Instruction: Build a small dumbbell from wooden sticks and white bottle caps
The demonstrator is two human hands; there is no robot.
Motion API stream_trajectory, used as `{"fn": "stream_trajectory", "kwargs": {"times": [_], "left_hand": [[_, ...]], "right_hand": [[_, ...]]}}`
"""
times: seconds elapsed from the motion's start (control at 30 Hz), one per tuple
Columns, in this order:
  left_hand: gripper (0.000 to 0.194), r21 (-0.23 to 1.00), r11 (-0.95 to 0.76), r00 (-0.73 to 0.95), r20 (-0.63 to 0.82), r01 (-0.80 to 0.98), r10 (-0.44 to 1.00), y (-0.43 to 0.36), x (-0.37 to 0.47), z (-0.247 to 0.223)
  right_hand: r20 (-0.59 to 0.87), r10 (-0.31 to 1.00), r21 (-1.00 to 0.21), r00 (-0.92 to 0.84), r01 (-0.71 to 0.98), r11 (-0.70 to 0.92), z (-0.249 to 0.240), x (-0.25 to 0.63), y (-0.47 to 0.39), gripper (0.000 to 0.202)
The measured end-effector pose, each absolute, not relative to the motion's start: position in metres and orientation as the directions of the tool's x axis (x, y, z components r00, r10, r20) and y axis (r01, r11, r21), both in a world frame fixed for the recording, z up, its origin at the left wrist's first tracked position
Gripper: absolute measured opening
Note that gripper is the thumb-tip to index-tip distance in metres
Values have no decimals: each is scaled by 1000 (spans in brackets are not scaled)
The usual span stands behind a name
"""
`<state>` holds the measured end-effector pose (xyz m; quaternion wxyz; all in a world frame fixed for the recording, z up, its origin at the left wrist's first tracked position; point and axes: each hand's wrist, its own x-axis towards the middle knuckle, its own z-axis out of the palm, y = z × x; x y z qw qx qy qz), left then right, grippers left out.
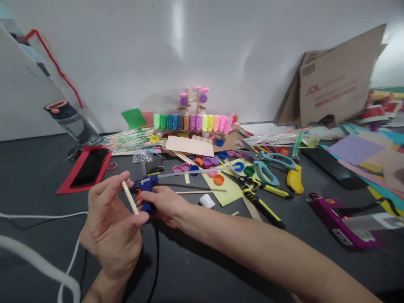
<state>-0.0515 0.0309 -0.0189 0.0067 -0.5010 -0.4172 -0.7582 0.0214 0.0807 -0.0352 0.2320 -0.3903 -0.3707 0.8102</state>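
My left fingers (115, 184) pinch one stick (130, 198); my right fingers (151, 197) grip one glue gun (150, 182); one bottle (73, 122), contents unclear, sits at eleven o'clock.

A pale, smooth wall panel (126, 54) stood upright directly behind the dark, matte tabletop (183, 261). Its surface carried a narrow, bright vertical streak of reflected light (177, 29) near the top and a fainter sheen further right. At left, a second light-toned panel (25, 88) met it at an angle. Floor and windows could not be identified.
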Motion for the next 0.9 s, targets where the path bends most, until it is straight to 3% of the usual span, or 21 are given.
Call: {"fn": "stream_trajectory", "kwargs": {"times": [0.13, 0.3, 0.4, 0.57, 0.7, 0.9], "left_hand": [[44, 670, -618, -447, 739, 411, 504, 26, -50, -18], [49, 711, -574, -350, 701, 406, 621, 21, -43, -17], [53, 692, -586, -246, 710, 421, 660, 19, -38, -18], [61, 649, -617, -68, 711, 446, 699, 17, -30, -25], [63, 586, -641, 31, 726, 495, 687, 17, -27, -30], [64, 582, -651, 61, 721, 487, 690, 18, -26, -32]], "right_hand": [[-396, 710, -886, -582, 37, -463, -25, 40, 74, 8], [-249, 761, -961, -600, 249, -118, 3, 126, 78, 15], [-143, 833, -879, -535, 455, 142, 8, 181, 78, 19], [-173, 755, -627, -632, 662, 410, -12, 215, 59, 12], [-195, 728, -502, -658, 704, 502, -24, 210, 49, 13], [-207, 695, -506, -688, 684, 526, -30, 206, 47, 16]]}}
